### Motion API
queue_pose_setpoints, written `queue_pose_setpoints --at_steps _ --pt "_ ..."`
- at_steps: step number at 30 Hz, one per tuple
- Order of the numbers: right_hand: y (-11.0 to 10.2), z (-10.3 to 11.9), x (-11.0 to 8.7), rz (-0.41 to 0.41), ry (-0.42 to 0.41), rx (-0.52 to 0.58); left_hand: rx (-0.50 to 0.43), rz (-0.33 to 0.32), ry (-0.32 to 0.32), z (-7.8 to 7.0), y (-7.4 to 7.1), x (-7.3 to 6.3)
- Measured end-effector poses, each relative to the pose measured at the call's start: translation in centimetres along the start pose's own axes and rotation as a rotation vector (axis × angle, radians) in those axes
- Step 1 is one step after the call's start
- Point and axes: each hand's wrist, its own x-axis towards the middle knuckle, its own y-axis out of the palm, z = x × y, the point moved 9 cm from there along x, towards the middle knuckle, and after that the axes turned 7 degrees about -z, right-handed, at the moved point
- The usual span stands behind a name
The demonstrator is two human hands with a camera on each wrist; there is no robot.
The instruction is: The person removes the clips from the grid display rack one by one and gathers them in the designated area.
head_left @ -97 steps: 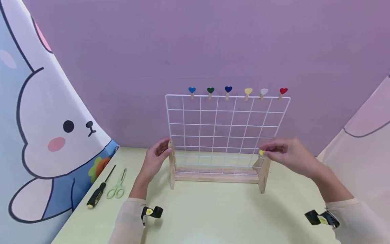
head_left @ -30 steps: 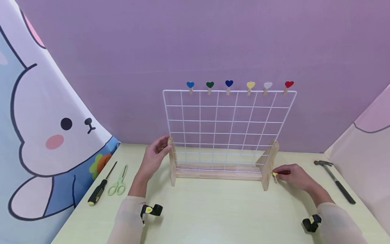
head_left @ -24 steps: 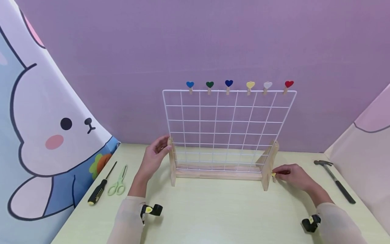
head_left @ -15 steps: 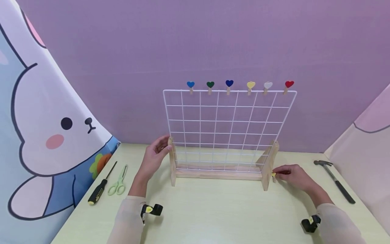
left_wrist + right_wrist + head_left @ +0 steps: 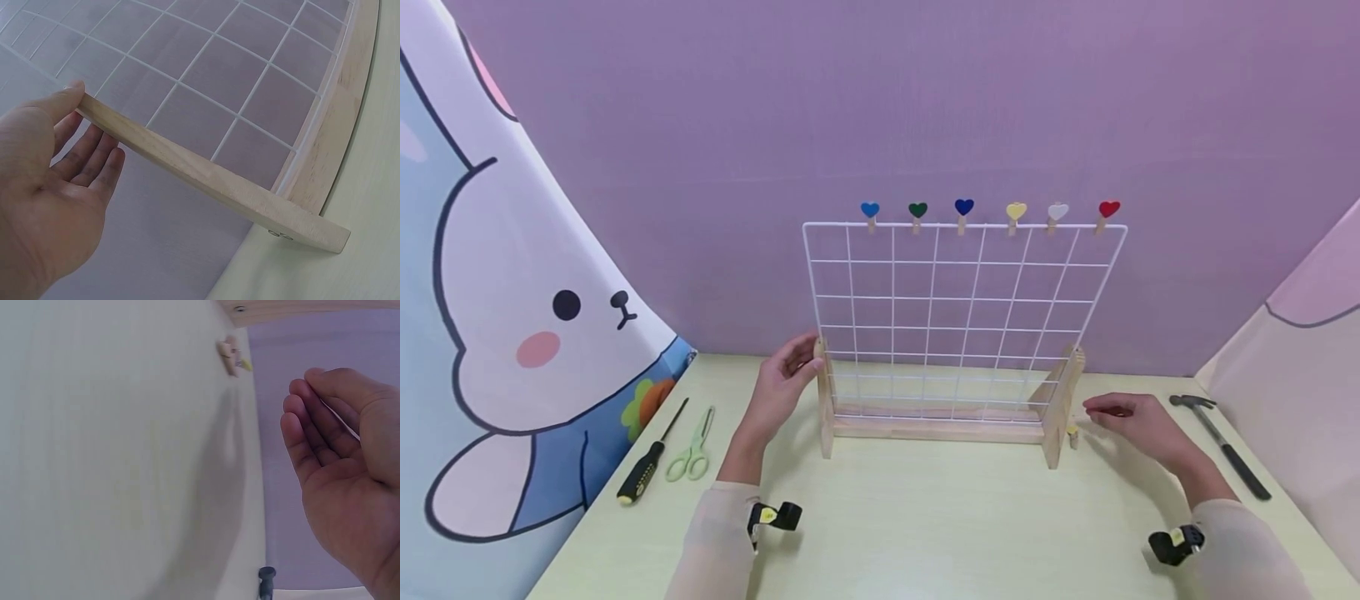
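A white wire grid rack (image 5: pixel 936 296) stands upright in a wooden stand (image 5: pixel 925 432). Heart-topped clothespins line its top rail, among them a red one (image 5: pixel 1108 210) and a light blue one (image 5: pixel 870 211). My left hand (image 5: pixel 778 385) pinches the top of the stand's left side post (image 5: pixel 206 169) between thumb and fingers. Beside the foot of the right post lies a small yellow-heart clothespin (image 5: pixel 1072 433) on the table, also visible as a clothespin (image 5: pixel 229 356) in the right wrist view. Just right of it hovers my right hand (image 5: pixel 1138 425), fingers loosely bent and holding nothing.
On the table's left lie a screwdriver (image 5: pixel 642 473) and green scissors (image 5: pixel 691 454). A claw hammer (image 5: pixel 1225 446) rests along the right edge. Behind the rack rises a purple backdrop (image 5: pixel 737 208), with a rabbit-print cloth (image 5: pixel 497 333) at the left.
My right hand came down from the rack's right side with the yellow-heart clothespin, let it go on the table and drew back slightly right. The left hand kept its hold.
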Motion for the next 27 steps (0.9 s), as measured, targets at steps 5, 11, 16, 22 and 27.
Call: queue_pose_setpoints --at_steps 5,11,16,22,27 --pt "-0.9 1.2 0.1 -0.02 -0.008 0.017 -0.01 0.002 0.001 0.0 -0.1 0.0" --pt "-4.1 3.7 0.7 -0.08 -0.06 -0.022 -0.007 0.009 0.021 -0.2 0.1 -0.1" --pt "-8.3 6.0 1.0 -0.073 0.032 -0.033 -0.01 0.009 0.029 -0.3 0.1 -0.2" --pt "-13.6 9.5 1.3 -0.119 0.103 0.005 -0.011 0.01 0.024 -0.4 0.2 -0.2" --pt "-18.0 13.9 1.5 -0.293 0.012 -0.006 -0.006 0.01 0.028 -0.5 0.1 -0.3"
